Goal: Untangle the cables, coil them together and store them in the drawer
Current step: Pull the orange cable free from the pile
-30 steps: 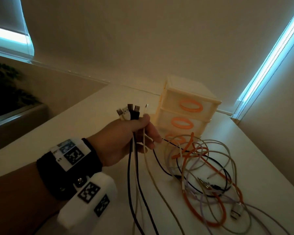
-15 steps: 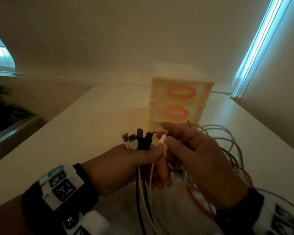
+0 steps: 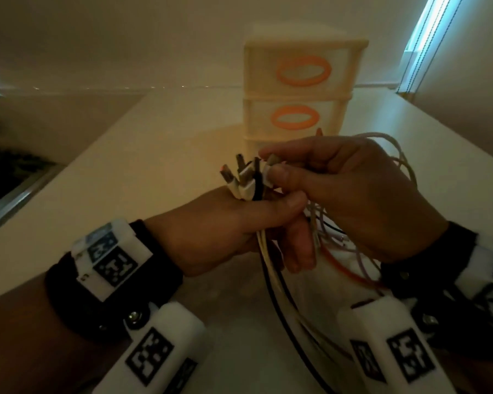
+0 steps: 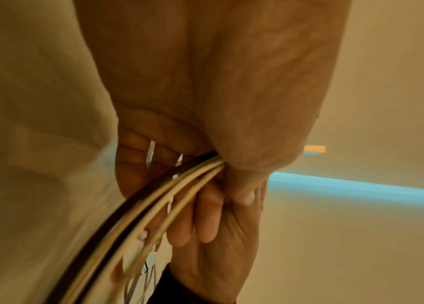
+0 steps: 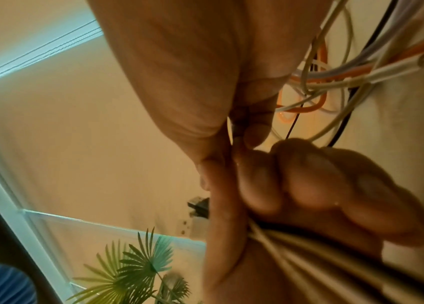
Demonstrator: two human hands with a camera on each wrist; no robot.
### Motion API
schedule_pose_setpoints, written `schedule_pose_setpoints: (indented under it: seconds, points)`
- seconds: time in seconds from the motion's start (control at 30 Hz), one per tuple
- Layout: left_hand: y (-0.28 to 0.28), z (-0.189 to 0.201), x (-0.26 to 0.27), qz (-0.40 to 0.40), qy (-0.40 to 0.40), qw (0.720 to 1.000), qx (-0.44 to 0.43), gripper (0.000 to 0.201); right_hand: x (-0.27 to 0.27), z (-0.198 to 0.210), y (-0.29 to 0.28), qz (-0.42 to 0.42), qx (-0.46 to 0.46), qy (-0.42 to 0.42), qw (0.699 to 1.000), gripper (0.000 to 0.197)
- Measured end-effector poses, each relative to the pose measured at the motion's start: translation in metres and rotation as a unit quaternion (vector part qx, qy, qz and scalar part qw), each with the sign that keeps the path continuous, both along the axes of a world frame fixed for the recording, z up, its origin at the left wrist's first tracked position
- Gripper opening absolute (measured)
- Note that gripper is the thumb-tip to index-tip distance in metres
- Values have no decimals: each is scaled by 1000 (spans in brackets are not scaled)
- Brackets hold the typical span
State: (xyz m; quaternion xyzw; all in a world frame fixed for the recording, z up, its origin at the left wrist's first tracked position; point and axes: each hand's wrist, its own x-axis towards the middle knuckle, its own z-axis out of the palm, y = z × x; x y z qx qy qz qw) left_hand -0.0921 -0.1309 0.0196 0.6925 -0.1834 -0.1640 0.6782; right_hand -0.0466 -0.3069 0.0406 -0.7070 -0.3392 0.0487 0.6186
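1. Left hand [image 3: 225, 228], centre of the head view, is fisted around a bundle of black and cream cables [image 3: 271, 268]. Their connector ends [image 3: 244, 177] stick up out of the fist and the cords hang down toward the lower frame.
2. Right hand [image 3: 347, 200], just right of the left and touching it, pinches a white connector plug [image 3: 269, 170] between thumb and forefinger, pressed against the right side of the held connector cluster.
3. Key relation: the plug's long axis points up, about parallel to the gripped ends, right at the left thumb, so the left hand is nearer to take it in.
4. Rest of the tangle, orange, white and black loose cable loops [image 5: 335, 82], lies on the pale worktop [image 3: 154, 166] right of and below the right hand, partly hidden.
5. Cream plastic drawer unit with orange oval handles [image 3: 299, 89] stands upper centre, behind the hands; visible drawers look closed. Coiling and storing not yet done.
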Motion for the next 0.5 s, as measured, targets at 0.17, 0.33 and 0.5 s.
schedule_pose_setpoints:
  seconds: [0.17, 0.33, 0.5]
  points:
    - [4, 12, 5, 175, -4, 983, -48, 64, -11, 0, 10, -80, -52, -29, 995, 29]
    - [23, 18, 12, 335, -89, 938, 10, 60, -34, 14, 30, -94, -230, 7, 969, 23]
    - [22, 25, 6, 306, -66, 946, -79, 57, -41, 25, 65, 88, -129, 311, 938, 22]
